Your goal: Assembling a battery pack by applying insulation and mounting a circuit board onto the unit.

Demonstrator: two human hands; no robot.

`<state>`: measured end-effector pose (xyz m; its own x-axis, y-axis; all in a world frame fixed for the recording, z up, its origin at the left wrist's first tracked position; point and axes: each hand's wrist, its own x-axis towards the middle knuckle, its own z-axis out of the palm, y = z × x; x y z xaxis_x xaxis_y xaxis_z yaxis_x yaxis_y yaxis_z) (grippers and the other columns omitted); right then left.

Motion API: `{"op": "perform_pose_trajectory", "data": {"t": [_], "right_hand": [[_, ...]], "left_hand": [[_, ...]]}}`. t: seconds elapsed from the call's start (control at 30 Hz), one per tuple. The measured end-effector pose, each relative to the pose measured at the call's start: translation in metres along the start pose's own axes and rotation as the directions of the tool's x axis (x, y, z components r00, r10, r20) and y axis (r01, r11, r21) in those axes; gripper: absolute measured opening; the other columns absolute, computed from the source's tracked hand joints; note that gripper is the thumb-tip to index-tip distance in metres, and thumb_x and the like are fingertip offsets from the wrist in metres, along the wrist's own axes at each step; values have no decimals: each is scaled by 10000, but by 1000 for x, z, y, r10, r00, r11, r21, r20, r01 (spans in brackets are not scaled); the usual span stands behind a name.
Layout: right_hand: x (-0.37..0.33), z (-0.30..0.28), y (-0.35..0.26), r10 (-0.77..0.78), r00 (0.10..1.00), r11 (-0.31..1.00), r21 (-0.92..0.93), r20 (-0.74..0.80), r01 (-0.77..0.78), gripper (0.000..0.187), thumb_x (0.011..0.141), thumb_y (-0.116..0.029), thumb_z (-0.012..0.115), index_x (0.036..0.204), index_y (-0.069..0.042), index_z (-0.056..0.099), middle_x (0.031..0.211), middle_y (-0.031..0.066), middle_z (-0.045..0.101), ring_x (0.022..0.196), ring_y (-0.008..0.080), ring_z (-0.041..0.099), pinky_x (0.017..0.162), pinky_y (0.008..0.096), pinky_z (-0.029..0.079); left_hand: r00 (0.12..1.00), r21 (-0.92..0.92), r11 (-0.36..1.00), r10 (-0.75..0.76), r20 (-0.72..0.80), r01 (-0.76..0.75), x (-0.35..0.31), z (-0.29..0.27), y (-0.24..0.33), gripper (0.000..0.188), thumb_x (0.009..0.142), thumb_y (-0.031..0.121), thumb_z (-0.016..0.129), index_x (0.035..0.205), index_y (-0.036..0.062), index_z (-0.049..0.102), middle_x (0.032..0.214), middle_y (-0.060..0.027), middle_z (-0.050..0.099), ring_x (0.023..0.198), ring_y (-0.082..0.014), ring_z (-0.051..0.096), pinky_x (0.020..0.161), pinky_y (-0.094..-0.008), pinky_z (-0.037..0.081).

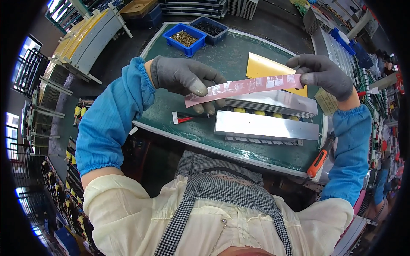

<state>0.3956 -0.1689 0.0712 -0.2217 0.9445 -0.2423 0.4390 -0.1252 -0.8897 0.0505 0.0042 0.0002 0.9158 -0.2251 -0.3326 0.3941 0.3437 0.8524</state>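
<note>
A pink strip (252, 86) with whitish patches along it is stretched slantwise over the bench. My left hand (183, 79), in a grey glove, pinches its left part between thumb and fingers. At the other end, my right hand (324, 74), also gloved, grips the strip with thumb and fingertips. Below lies a bright metal bar (267, 125), with yellow round parts (259, 113) showing between it and a finned metal piece (277, 102). A yellow sheet (267, 66) rests partly behind the strip. Red and black wires with a white connector (176, 117) lie beneath my left hand.
On the far side of the green bench (171, 113) stand a blue bin (188, 50) of small brass-coloured parts and another bin (212, 42) of black pieces. An orange-and-black power screwdriver (318, 162) lies at the right front edge. Racks of parts (87, 40) flank the bench.
</note>
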Motion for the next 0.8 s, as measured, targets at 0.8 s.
{"op": "perform_pose_trajectory", "data": {"t": [0.8], "right_hand": [[-9,-12,4,-16,999,1000,-28,-42,14,568,815,-163,724,1324,31,562,1031,116,690,974,181,667,945,322,525]], "left_hand": [[960,121,991,-28,-279,64,-3,-2,0,633,804,0,675,1365,-88,394,1169,-231,632,1031,-242,687,938,-330,565]]}}
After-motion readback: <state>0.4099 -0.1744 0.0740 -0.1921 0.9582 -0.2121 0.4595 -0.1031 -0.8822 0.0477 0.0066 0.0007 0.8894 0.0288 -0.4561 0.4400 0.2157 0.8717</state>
